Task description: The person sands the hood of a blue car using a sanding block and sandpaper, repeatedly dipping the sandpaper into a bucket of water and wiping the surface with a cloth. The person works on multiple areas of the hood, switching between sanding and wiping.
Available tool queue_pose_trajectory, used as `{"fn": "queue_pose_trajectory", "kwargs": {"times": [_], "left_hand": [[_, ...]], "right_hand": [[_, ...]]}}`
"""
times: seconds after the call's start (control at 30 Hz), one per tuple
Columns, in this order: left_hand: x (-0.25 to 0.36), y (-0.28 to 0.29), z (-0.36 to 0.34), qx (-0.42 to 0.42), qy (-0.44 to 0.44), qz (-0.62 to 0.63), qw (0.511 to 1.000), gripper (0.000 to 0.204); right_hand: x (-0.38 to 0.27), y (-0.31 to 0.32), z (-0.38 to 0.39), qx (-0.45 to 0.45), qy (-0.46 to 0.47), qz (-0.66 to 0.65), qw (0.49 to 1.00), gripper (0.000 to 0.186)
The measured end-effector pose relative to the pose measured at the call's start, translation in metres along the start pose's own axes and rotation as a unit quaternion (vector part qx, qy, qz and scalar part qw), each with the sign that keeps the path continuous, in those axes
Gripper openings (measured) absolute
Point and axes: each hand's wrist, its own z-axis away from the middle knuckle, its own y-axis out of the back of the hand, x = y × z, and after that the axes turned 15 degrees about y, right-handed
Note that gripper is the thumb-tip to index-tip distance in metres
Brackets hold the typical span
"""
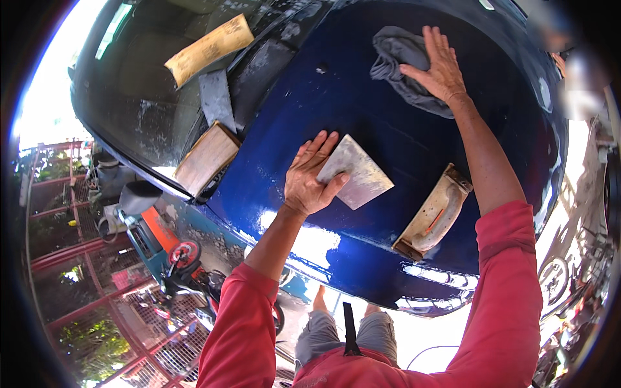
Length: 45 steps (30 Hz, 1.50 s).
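My left hand (310, 178) lies low over a dark blue car hood (304, 116). Its thumb crosses a worn, flat square pad (359, 174), grey and whitish, and its fingers run along the pad's far left edge. Toward the far right of the hood is a crumpled dark grey cloth (404, 64). My right hand (441, 68) rests at the cloth's right side, fingers stretched out and thumb apart, touching it. Between my forearms sits a hand sander (433, 213), a long worn block with a pale curved handle.
On the windshield side lie a curved yellowish piece (212, 48), a grey strip (218, 97) and a wooden block (208, 158). A red and black motorbike (194, 278) stands at the left by a red metal grille (77, 258). Assorted clutter fills the right edge.
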Motion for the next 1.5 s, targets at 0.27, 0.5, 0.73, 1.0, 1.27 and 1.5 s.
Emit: {"fn": "queue_pose_trajectory", "kwargs": {"times": [0.27,0.5,0.73,1.0,1.27,1.5], "left_hand": [[-0.006,0.002,0.001,0.026,-0.026,0.059,0.998,0.054],[-0.029,0.016,0.011,-0.084,0.122,0.375,0.915,0.035],[-0.134,0.103,0.191,-0.138,0.228,0.56,0.785,0.03],[-0.198,0.169,0.444,-0.165,0.456,0.698,0.527,0.056],[-0.11,0.118,0.392,-0.169,0.418,0.706,0.546,0.045],[-0.03,0.077,0.269,-0.124,0.415,0.644,0.63,0.03]], "right_hand": [[-0.018,-0.012,-0.004,-0.123,-0.039,0.122,0.984,0.091],[-0.135,-0.044,0.006,-0.076,-0.032,0.101,0.991,0.082],[-0.323,-0.053,0.066,-0.071,0.121,-0.029,0.99,0.076],[-0.435,-0.021,0.187,-0.187,0.204,-0.129,0.952,0.078],[-0.389,0.088,0.362,-0.167,-0.08,-0.136,0.973,0.125],[-0.163,0.141,0.485,0.138,-0.678,0.004,0.722,0.12]]}}
